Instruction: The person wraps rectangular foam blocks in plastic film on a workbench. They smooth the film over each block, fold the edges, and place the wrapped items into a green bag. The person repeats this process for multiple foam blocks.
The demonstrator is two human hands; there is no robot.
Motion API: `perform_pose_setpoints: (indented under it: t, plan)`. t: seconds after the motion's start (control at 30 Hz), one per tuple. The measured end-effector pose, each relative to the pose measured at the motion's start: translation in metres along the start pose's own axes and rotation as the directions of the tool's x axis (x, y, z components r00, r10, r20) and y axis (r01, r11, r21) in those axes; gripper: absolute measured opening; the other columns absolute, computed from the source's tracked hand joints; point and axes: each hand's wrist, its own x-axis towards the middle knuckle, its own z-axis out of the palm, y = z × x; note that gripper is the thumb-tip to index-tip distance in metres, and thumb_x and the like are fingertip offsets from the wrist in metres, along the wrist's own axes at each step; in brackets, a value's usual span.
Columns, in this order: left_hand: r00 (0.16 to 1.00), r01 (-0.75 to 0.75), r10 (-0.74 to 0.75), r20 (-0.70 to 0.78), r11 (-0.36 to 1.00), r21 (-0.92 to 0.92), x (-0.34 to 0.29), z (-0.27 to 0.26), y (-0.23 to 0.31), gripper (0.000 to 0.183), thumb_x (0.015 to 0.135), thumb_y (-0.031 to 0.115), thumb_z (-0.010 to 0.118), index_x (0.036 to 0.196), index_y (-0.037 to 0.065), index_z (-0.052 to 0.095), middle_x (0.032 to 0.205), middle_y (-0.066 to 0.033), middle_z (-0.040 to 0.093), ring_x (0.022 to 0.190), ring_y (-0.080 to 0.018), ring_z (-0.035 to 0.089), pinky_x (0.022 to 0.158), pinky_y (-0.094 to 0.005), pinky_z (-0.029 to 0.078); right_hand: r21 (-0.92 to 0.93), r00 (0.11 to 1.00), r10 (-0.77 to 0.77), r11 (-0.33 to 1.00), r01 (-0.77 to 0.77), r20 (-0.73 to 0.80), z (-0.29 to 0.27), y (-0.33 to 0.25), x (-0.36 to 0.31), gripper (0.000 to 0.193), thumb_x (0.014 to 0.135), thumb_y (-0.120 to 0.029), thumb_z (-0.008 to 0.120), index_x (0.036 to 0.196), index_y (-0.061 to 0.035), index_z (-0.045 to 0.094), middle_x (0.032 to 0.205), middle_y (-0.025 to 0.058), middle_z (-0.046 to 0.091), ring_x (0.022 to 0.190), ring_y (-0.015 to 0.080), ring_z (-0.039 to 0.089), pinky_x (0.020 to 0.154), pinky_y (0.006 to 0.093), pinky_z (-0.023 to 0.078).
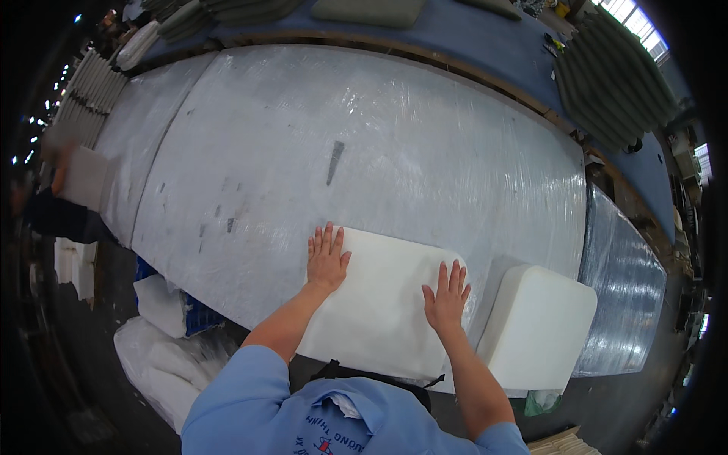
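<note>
A white foam cushion pad (383,296) with rounded corners lies flat at the near edge of a large table wrapped in clear film (265,136). My left hand (327,259) rests on its far left corner, fingers stretched out. On the far right corner lies my right hand (447,296), fingers spread and pointing away from me. Neither hand grips anything. A pair of black straps sticks out at the pad's near edge, against my body. To the right, a second white foam block (538,322), thicker or stacked, sits close to my right forearm.
A blue-topped table (455,38) runs along the far side, bearing stacked dark green cushions (614,80). At the left edge a blurred person (61,212) handles a pale pad. White foam in plastic bags (163,364) lies below left, beside a blue crate (203,315).
</note>
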Motion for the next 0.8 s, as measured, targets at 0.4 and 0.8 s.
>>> perform_pose_setpoints:
  t: [0.4,0.8]
  plan:
    - [1.0,-0.006,0.005,0.019,0.998,0.066,0.004,0.006,0.002,0.068,0.102,0.045,0.045,0.16,0.014,0.029,0.167,-0.022,0.014,0.153,-0.0465,0.01,0.123,-0.059,0.008,-0.17,0.999,-0.027,0.985,0.022,-0.029,0.047,0.023,0.043,0.083,0.096,-0.046,0.055,0.16,-0.0036,0.023,0.167,0.0219,0.013,0.155,0.0421,0.005,0.12,0.0652,0.001]
    - [0.951,0.219,-0.251,-0.183,0.96,-0.176,0.016,-0.025,-0.004,0.057,0.101,0.028,0.052,0.152,0.006,0.041,0.162,-0.025,0.025,0.149,-0.0482,0.021,0.122,-0.0591,0.016,0.006,0.995,0.097,0.995,-0.097,-0.027,-0.001,0.016,0.063,0.073,0.095,-0.036,0.062,0.154,-0.0049,0.035,0.165,0.0191,0.024,0.154,0.0408,0.015,0.119,0.0679,0.01]
